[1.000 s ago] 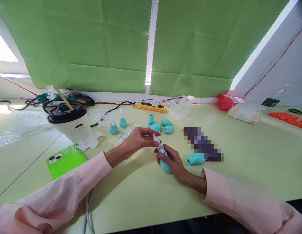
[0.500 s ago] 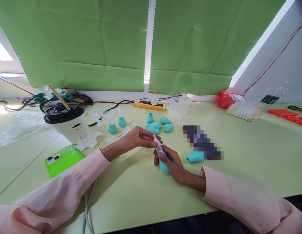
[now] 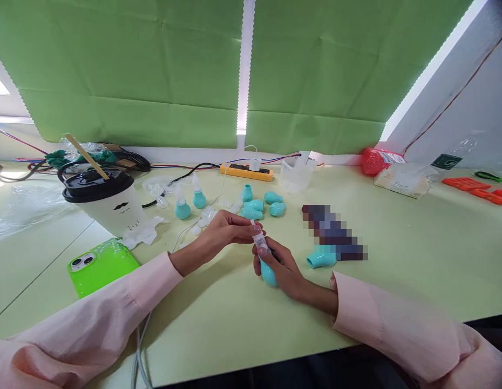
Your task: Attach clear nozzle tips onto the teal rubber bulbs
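The person's right hand (image 3: 281,267) is wrapped around a teal bulb (image 3: 269,275) above the table (image 3: 218,335), near its front edge; the fingers cover the bulb's far side and much of its middle, so only the rounded lower end shows well. A clear collar (image 3: 259,241) rises from the bulb between thumb and forefinger, and how deep it sits in the bulb's neck cannot be made out. The left hand (image 3: 235,227) has its thumb and fingertips pinched together on a small white nozzle (image 3: 253,223) at the collar's top; the fingertips hide part of the joint, so whether the two are fully seated is unclear.

Behind the hands lies a cluster of loose teal bulbs (image 3: 272,198), one upright, some overlapping. To the left stand two nozzle-topped bulbs (image 3: 182,209), their pale tips faint against the background. Small clear parts (image 3: 208,216) beside the left wrist blur together and cannot be counted. On the right, a pixelated patch (image 3: 334,232) masks an object and touches the end of another teal piece (image 3: 320,257). The left sleeve (image 3: 154,286) overlaps a corner of the green phone case (image 3: 103,267).
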The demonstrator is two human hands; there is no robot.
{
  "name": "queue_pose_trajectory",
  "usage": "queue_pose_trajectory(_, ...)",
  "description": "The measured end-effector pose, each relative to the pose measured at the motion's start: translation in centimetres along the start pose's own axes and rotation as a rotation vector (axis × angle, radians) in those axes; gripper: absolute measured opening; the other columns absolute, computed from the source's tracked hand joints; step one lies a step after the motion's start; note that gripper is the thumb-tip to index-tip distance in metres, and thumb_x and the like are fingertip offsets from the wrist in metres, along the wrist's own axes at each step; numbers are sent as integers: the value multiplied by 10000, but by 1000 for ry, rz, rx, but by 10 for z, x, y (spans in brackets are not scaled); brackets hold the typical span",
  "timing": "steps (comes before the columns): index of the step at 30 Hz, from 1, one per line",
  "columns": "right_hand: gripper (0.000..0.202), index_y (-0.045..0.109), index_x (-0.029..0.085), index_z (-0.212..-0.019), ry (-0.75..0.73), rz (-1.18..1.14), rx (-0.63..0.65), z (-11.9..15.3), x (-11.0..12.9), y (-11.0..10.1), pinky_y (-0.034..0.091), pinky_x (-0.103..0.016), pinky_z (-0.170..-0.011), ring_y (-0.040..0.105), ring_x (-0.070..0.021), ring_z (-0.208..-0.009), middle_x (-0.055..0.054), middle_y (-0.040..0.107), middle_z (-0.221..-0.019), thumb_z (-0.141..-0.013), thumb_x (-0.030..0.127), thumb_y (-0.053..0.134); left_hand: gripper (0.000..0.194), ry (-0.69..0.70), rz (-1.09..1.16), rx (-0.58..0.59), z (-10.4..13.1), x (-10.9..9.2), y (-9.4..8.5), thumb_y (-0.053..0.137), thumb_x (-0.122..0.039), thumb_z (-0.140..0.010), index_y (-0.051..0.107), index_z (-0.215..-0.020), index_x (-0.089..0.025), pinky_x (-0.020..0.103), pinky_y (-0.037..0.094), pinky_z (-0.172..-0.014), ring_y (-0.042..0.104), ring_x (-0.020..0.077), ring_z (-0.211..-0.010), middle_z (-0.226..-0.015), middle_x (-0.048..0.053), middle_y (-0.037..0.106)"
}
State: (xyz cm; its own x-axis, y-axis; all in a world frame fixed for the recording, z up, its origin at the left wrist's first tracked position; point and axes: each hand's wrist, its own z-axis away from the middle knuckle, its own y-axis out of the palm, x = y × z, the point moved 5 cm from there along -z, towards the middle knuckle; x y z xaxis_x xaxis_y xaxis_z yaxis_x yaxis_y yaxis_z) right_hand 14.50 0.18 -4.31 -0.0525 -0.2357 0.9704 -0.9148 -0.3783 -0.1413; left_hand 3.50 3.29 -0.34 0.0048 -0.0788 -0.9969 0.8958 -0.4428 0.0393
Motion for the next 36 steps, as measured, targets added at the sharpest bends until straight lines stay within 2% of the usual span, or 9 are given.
queue_pose_trajectory(5,343,420,171,-721,41,-23,16,0,-1,2,302,-217,-477,382,-87,-486,26,474,-521,-790,503,368,275,6,-73,-26,-2,4,-1,651,-344,-592,679,-746,-118,358,472,-749,570,211,-835,-821,76,655)
queue_pose_trajectory(9,340,413,173,-715,67,-47,24,-1,-4,2,295,-213,-459,383,-85,-474,28,472,-516,-791,502,367,289,-1,-152,-52,-2,6,-1,649,-353,-588,679,-763,-125,331,477,-714,586,193,-758,-733,49,663)
queue_pose_trajectory(12,340,413,174,-708,92,-48,12,-1,-6,1,285,-206,-447,379,-80,-462,32,473,-509,-794,499,365,268,58,-187,-93,-3,6,-1,651,-338,-590,682,-743,-120,311,474,-707,590,192,-743,-716,48,669)
queue_pose_trajectory(16,331,405,174,-710,95,-65,5,-2,-8,1,287,-202,-443,373,-77,-458,33,471,-511,-800,490,363,237,125,-181,-96,-2,8,0,645,-321,-607,684,-750,-136,309,468,-730,585,200,-785,-751,42,670)
queue_pose_trajectory(25,327,421,173,-731,65,-104,4,-3,-9,0,306,-212,-457,388,-86,-471,32,464,-516,-799,488,364,277,69,-77,-65,0,14,7,571,-370,-680,676,-715,-116,347,463,-756,555,200,-837,-761,66,649)
queue_pose_trajectory(30,294,415,174,-783,27,-137,20,-1,-7,1,311,-216,-466,400,-91,-493,30,461,-539,-810,462,365,297,47,70,-27,3,17,17,535,-376,-711,657,-679,-107,352,474,-710,568,164,-702,-754,69,633)
queue_pose_trajectory(36,278,374,180,-723,-7,-161,2,-1,-3,0,325,-230,-492,407,-94,-502,34,453,-519,-810,444,380,320,41,148,25,4,23,23,486,-380,-748,630,-660,-108,340,472,-588,522,96,-430,-707,49,604)
